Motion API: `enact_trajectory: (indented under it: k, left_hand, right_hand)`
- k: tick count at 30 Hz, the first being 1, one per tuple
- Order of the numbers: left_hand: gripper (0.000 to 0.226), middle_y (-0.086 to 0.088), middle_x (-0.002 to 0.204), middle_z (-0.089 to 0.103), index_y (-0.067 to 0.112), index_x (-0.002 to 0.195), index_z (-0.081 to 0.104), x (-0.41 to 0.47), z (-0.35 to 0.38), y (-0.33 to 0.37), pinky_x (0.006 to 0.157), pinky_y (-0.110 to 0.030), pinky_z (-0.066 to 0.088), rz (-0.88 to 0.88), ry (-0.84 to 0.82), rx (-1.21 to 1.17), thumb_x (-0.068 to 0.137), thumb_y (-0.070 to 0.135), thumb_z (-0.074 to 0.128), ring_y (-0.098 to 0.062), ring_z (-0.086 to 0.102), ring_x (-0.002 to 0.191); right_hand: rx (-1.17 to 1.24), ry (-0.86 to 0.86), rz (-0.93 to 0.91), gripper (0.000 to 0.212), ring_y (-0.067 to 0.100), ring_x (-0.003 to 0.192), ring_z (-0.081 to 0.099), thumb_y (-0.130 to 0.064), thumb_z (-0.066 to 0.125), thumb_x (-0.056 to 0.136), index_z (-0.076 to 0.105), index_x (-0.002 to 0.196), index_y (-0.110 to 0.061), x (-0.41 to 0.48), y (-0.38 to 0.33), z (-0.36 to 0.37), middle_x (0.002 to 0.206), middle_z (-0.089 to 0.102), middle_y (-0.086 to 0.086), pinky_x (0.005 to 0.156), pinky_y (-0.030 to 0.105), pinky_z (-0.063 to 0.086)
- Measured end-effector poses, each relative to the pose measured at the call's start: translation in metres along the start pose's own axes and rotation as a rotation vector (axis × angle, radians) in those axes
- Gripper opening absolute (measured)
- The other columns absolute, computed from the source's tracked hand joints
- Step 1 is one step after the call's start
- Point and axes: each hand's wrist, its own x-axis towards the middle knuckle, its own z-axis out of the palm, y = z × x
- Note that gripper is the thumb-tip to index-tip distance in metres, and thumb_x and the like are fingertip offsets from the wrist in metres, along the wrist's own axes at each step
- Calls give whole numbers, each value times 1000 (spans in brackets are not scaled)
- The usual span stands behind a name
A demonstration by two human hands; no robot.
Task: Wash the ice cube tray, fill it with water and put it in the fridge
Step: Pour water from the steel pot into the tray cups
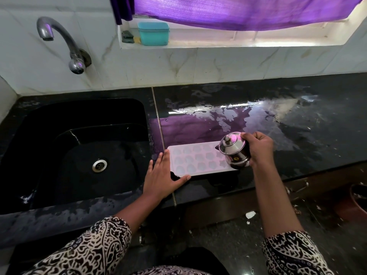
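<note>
A white ice cube tray point(195, 158) with shaped cells lies flat on the black counter point(297, 147), near its front edge and just right of the sink. My left hand point(164, 175) rests against the tray's left end, fingers straight, thumb along its front corner. My right hand point(258, 148) grips a small steel kettle point(235, 150) with a lid and knob, tilted to the left, its spout over the tray's right end. No stream of water is visible.
A black sink point(79, 155) with a steel drain lies to the left, under a wall tap point(59, 38). The counter is wet behind the tray. A teal box point(154, 33) stands on the window ledge. A brown pot point(357, 201) sits on the floor at the right.
</note>
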Motion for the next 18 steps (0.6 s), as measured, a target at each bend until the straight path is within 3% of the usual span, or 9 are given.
enact_trajectory:
  k: [18]
  left_hand:
    - [123, -4, 164, 16, 13, 157, 3, 0, 1, -1, 122, -42, 5, 0, -6, -10, 67, 93, 27, -16, 9, 151]
  right_hand:
    - [-15, -4, -9, 33, 12, 63, 59, -12, 68, 81, 45, 58, -19, 1, 3, -1, 62, 59, -2, 50, 23, 46]
